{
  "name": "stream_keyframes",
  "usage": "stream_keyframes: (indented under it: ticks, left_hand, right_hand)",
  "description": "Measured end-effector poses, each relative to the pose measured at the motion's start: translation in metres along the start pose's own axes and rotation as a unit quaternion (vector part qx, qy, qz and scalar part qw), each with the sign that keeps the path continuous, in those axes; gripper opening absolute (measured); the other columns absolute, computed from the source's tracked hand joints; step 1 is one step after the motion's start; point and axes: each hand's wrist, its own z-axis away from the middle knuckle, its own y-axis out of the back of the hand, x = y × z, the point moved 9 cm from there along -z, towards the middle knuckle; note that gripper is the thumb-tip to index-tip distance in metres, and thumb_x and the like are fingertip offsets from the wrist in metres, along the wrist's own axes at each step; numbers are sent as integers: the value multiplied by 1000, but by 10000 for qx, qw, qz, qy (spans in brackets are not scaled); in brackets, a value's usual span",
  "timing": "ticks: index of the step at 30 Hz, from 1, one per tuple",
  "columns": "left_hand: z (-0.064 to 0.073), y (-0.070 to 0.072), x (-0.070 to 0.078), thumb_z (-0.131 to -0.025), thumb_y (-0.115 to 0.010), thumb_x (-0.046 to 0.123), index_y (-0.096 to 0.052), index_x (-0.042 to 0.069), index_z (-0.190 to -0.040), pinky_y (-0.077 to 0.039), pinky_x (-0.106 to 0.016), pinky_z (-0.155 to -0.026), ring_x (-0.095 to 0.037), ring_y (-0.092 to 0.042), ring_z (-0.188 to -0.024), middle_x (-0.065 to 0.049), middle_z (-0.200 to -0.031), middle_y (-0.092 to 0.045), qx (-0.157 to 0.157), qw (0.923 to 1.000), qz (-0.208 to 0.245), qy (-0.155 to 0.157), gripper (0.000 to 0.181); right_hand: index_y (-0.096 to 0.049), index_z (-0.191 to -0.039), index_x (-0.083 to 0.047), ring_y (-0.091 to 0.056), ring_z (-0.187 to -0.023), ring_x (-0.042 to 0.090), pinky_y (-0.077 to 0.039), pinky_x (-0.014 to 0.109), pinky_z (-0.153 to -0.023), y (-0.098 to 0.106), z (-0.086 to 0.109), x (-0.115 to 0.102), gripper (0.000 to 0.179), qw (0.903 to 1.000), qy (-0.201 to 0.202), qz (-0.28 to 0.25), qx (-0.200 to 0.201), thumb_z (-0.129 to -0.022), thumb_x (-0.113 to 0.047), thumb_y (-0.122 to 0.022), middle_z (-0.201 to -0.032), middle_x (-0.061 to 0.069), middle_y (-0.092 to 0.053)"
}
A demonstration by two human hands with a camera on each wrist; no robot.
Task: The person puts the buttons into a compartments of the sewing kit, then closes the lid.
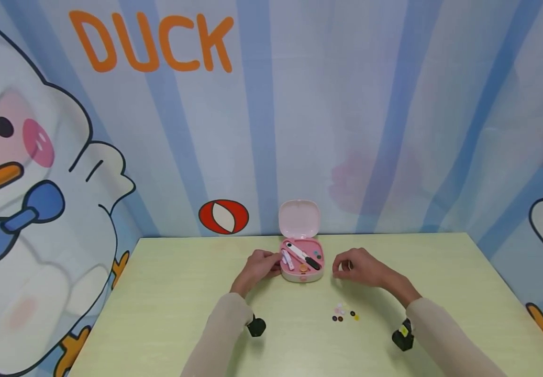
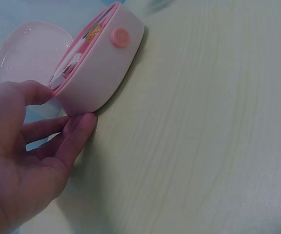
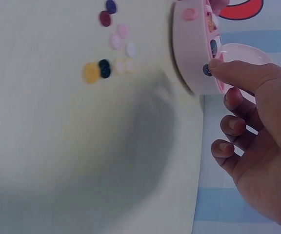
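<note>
A small pink-and-white sewing box (image 1: 302,278) stands on the table with its lid (image 1: 299,219) raised. Inside lie a slim white tool with a black end (image 1: 312,262), a smaller white piece (image 1: 288,260), an orange round item (image 1: 303,268) and dark teal buttons (image 1: 317,255). My left hand (image 1: 261,266) grips the box's left end, thumb at the rim and fingertips low against the wall in the left wrist view. Just right of the box, my right hand (image 1: 358,267) pinches a small dark button (image 3: 207,70) at the thumb tip.
Several loose buttons (image 3: 105,68) in yellow, pink, white and dark colours lie on the table (image 1: 167,314) in front of the box, toward the right. Behind the table's back edge hangs a blue striped curtain (image 1: 295,104) with duck drawings.
</note>
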Motion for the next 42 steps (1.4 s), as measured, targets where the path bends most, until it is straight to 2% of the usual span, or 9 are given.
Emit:
stream_keyframes:
  ticks: [6,11,16,24,32,36,42]
  left_hand:
    - [-2,0,-1,-106,-61,31,-65,-5,-128,-61,-27,-84,-17,-68,-87,-10,-104,-71,-13,10000,49,3,42]
    - [-3,-1,-1,-106,-61,30,-66,-5,-127,-61,-27,-84,-17,-68,-87,-11,-103,-71,-54,9999,86,-19,41]
    - [-3,-1,-1,-106,-61,31,-66,-5,-127,-61,-26,-83,-17,-67,-86,-10,-103,-71,-43,10000,87,-14,41]
    - [-2,0,0,-106,-61,30,-67,-5,-126,-61,-27,-84,-17,-68,-86,-10,-103,-71,-33,9999,120,-85,41]
    - [1,0,1,-107,-61,30,-67,-6,-126,-61,-29,-86,-18,-68,-88,-10,-103,-71,-57,9999,75,-130,41]
    - [2,0,2,-107,-60,29,-66,-5,-127,-60,-29,-86,-17,-68,-88,-10,-103,-71,-51,9999,65,-125,41]
    - [3,1,2,-107,-61,31,-66,-5,-129,-60,-30,-87,-17,-68,-90,-10,-105,-71,-40,9999,35,-140,42]
  right_hand:
    - [-77,-93,-10,-50,-63,10,-43,26,-58,6,-21,-1,3,9999,5,-18,111,-96,-9,-75,-70,-6,-59]
    - [-78,-98,-7,-51,-66,13,-43,26,-59,6,-35,3,5,9996,-182,-155,167,-95,-11,-76,-73,-3,-59]
    - [-76,-96,-8,-52,-69,15,-43,27,-60,3,-47,6,4,9989,-287,-227,279,-96,-11,-75,-75,-3,-60]
    - [-75,-93,-9,-54,-74,18,-45,28,-62,0,-60,9,6,9965,-610,-310,476,-98,-10,-72,-78,-1,-61]
    - [-75,-93,-9,-54,-74,18,-45,29,-62,-3,-66,14,7,9948,-796,-412,488,-98,-10,-71,-79,-1,-62]
    - [-77,-100,-6,-54,-74,18,-45,29,-61,-3,-68,15,8,9942,-818,-421,562,-99,-10,-71,-81,0,-64]
    - [-75,-118,-3,-54,-71,18,-44,28,-57,1,-63,13,21,9929,-880,-288,742,-100,-14,-70,-82,3,-64]
